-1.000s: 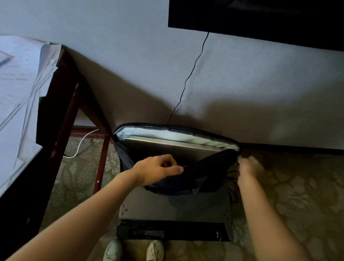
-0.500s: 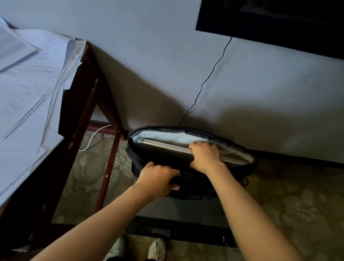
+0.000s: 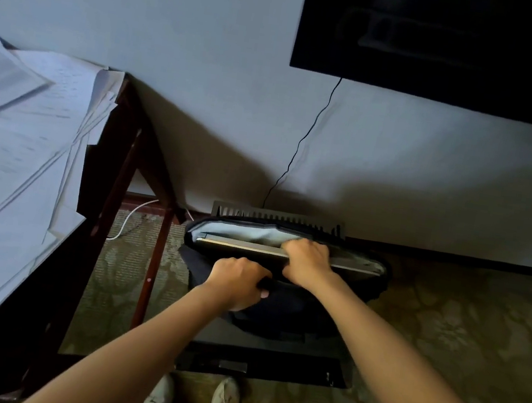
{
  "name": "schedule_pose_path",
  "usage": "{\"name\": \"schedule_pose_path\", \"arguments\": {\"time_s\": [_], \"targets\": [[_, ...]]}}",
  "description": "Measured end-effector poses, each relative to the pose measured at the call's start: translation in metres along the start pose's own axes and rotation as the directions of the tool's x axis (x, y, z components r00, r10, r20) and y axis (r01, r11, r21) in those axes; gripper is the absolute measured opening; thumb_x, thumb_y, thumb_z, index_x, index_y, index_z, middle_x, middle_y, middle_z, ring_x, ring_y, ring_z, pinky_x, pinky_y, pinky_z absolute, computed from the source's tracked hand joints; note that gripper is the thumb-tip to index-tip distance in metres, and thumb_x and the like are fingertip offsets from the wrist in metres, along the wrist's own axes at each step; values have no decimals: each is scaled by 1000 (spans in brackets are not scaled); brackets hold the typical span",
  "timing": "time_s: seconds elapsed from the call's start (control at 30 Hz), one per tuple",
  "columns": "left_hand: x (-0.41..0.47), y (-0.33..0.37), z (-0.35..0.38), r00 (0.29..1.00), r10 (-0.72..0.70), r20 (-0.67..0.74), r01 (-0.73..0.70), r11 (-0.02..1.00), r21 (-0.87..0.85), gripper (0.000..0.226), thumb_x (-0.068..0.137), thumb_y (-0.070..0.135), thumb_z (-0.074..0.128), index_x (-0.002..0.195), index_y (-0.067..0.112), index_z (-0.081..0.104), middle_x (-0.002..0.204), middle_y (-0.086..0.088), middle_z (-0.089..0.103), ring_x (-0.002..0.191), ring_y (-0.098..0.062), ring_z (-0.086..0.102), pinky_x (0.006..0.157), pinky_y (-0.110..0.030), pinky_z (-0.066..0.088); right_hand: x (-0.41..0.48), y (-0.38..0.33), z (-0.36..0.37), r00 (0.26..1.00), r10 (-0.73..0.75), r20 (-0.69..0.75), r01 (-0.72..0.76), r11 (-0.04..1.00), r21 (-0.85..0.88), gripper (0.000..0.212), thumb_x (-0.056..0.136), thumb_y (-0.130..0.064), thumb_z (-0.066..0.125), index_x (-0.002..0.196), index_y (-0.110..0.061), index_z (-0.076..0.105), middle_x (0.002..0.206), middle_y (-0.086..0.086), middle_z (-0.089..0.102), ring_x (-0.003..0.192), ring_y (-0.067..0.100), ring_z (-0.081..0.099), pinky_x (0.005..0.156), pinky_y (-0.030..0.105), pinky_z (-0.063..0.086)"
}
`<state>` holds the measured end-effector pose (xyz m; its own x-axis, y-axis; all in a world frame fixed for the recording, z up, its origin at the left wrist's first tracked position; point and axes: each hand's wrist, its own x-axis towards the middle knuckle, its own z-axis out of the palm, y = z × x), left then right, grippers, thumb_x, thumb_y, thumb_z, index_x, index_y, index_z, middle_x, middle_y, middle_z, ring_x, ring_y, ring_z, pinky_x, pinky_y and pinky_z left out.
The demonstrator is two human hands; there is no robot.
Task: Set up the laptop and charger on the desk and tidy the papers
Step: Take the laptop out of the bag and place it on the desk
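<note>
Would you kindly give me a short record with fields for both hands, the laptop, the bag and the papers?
left hand: grips the near edge of the laptop bag
right hand: grips the top edge of the laptop
laptop: silver, mostly inside the open bag
laptop bag: dark, open at the top, standing by the wall
papers: loose overlapping sheets covering the desk
charger: not identifiable in view
</note>
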<state>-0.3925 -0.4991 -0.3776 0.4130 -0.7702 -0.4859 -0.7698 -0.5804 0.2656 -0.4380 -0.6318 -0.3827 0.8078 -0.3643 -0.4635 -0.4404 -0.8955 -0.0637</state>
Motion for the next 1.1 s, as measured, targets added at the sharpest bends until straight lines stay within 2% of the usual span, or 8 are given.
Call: {"name": "schedule_pose_path", "arguments": {"time_s": [0.13, 0.33, 0.6, 0.73, 0.8, 0.93, 1.0, 1.1], "targets": [[5, 11, -10, 990, 6, 140, 4, 997, -76, 35, 92, 39, 51, 124, 27, 55, 123, -6, 58, 116, -29, 53, 88, -35, 40, -14, 6, -14, 998, -64, -19, 64, 998, 15, 23, 82, -18, 59, 104, -16, 64, 106, 6, 63, 105, 29, 58, 75, 30, 35], [9, 18, -14, 933, 23, 358, 93, 948, -304, 43, 91, 30, 56, 129, 11, 52, 129, -10, 55, 121, -28, 48, 101, -36, 36, -31, 21, -49, 988, -146, 44, 145, 989, 26, 16, 75, -27, 72, 83, -16, 63, 85, 4, 60, 92, 27, 58, 70, 29, 37], [16, 21, 12, 903, -8, 429, 127, 960, -250, 51, 90, 31, 58, 136, 12, 46, 135, -10, 50, 125, -28, 46, 102, -35, 36, -35, 40, -85, 994, -112, 11, 111, 989, 97, 39, 69, -27, 75, 56, -14, 41, 55, -2, 39, 59, 20, 41, 50, 25, 25], [26, 21, 15, 936, -22, 352, 78, 986, -147, 51, 90, 38, 55, 137, 19, 45, 137, -7, 49, 126, -28, 46, 101, -37, 38, -31, 46, -96, 995, -97, -38, 101, 988, 119, 33, 67, -27, 76, 57, -18, 46, 57, -3, 42, 67, 23, 46, 51, 26, 26], [32, 17, 12, 956, -38, 292, 68, 993, -93, 51, 91, 40, 54, 138, 22, 44, 138, -6, 48, 126, -28, 45, 99, -37, 38, -31, 46, -102, 992, -106, -74, 114, 988, 109, 20, 68, -28, 76, 70, -19, 58, 64, -1, 49, 72, 24, 50, 54, 27, 30], [39, 13, 13, 992, -65, 105, 65, 998, 0, 44, 93, 38, 52, 134, 27, 47, 135, -4, 51, 126, -27, 47, 100, -35, 35, -28, 45, -111, 984, -92, -152, 106, 991, 85, 24, 70, -29, 74, 89, -17, 67, 76, 2, 55, 78, 26, 52, 63, 28, 34], [42, 13, 12, 997, -73, 27, 72, 997, 29, 41, 93, 34, 52, 133, 26, 50, 133, -5, 54, 125, -27, 47, 101, -35, 32, -28, 45, -116, 980, -75, -185, 89, 994, 70, 16, 71, -27, 73, 79, -18, 63, 75, 2, 55, 77, 25, 51, 64, 27, 33], [47, 11, 11, 992, -127, -15, 127, 991, 52, 35, 95, 28, 51, 129, 21, 54, 126, -8, 58, 120, -28, 50, 100, -35, 33, -29, 43, -124, 971, -37, -236, 52, 997, 58, 29, 74, -22, 68, 58, -18, 44, 64, -1, 49, 73, 26, 51, 61, 27, 32]]}}
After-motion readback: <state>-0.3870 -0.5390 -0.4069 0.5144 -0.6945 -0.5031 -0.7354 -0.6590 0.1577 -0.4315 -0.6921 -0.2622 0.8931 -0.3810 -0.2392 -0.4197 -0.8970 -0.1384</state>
